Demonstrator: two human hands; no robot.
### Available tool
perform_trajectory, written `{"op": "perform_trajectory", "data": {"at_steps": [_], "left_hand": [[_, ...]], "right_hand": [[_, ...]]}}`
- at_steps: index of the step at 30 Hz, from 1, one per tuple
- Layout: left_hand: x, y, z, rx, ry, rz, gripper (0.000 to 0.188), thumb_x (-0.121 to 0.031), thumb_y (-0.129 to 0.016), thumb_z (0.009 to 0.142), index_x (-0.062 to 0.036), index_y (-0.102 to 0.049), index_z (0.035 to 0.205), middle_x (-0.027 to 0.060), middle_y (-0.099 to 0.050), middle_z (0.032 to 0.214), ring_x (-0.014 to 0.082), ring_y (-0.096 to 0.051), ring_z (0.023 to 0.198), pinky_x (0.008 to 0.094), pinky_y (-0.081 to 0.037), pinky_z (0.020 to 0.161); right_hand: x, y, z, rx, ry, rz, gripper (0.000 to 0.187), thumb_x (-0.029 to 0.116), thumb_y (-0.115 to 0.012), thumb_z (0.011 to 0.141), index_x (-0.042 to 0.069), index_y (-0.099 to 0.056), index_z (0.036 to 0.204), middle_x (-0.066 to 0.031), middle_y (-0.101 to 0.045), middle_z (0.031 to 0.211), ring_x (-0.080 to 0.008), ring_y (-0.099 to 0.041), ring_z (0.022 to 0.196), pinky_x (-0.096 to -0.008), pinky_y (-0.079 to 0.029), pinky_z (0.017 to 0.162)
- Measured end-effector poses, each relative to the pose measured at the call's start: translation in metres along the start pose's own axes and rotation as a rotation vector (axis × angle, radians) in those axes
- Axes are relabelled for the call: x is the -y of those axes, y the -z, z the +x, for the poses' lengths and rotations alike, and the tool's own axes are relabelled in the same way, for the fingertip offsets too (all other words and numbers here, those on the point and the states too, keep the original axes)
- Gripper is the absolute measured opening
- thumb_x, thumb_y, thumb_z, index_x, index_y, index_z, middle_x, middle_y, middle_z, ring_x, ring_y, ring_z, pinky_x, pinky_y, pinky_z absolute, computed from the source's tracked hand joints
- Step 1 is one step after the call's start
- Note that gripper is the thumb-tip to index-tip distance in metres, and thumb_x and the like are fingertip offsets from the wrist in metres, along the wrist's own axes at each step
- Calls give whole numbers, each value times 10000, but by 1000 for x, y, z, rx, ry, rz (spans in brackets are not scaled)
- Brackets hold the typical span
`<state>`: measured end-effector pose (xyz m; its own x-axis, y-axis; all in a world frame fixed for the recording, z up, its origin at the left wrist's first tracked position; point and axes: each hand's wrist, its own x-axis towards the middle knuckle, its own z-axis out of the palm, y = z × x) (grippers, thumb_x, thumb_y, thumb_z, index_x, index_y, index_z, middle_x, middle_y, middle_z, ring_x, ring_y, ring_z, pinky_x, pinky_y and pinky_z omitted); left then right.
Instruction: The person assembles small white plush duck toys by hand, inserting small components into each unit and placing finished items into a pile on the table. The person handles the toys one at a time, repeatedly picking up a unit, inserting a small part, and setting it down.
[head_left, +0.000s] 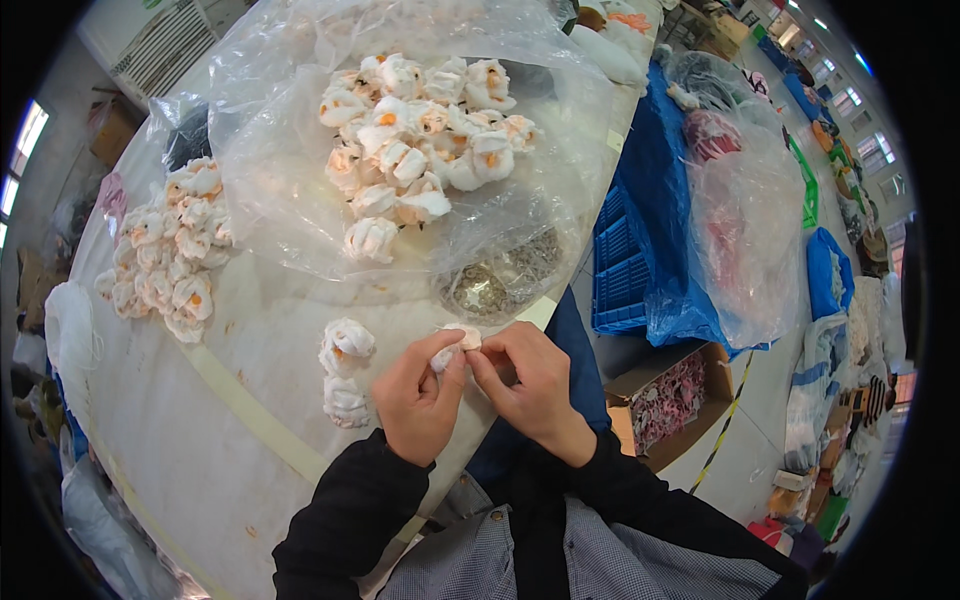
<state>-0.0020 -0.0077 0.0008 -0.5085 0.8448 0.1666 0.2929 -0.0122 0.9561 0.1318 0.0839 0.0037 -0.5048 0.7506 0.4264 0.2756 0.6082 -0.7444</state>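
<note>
Near the table's front edge, my left hand (419, 396) and my right hand (527, 380) meet fingertip to fingertip. Both pinch a small white and peach plush piece (458, 345), partly hidden behind the fingers. Just left of my left hand lie two white plush pieces, an upper one (347, 343) with an orange spot and a lower one (345, 401). Beyond my hands, a pile of similar white plush pieces (410, 150) with orange spots rests on clear plastic. A second heap of them (170, 245) sits on the table at the left.
A clear plastic bag (270, 215) spreads over the far part of the white table (250, 460). Under plastic near my hands are small gold-green items (480, 290). Right of the table stand a blue crate (618, 262) and a cardboard box (722, 405) of pink scraps.
</note>
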Motion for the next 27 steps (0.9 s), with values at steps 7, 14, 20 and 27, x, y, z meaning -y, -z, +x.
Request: {"op": "perform_trajectory", "data": {"at_steps": [7,14,20,27], "left_hand": [[-4,-2,2,-27,157,-231,254,17,-669,989,4,-642,1242,-17,-667,967,-36,-409,630,176,-280,519],[-10,-2,3,-4,228,-378,280,32,-623,1007,21,-600,1286,38,-676,1082,-18,-518,757,157,-377,608],[-4,-6,1,-40,174,-434,263,26,-649,992,27,-627,1254,35,-719,1095,-49,-362,609,175,-258,507],[-14,-1,1,25,212,-361,288,51,-610,998,23,-601,1284,39,-671,1148,-41,-487,773,145,-341,596]], "right_hand": [[2,-3,2,18,-14,1,134,125,-786,868,57,-682,918,-82,-645,811,-275,-644,727,-368,-509,627],[3,1,0,62,-71,14,117,120,-784,860,63,-682,862,-63,-646,776,-265,-632,672,-348,-498,593],[5,-1,2,4,-50,1,102,115,-776,863,65,-687,872,-73,-659,807,-263,-637,676,-343,-502,593],[4,3,2,41,-73,26,127,136,-784,856,70,-682,893,-75,-652,819,-261,-656,702,-349,-515,612]]}}
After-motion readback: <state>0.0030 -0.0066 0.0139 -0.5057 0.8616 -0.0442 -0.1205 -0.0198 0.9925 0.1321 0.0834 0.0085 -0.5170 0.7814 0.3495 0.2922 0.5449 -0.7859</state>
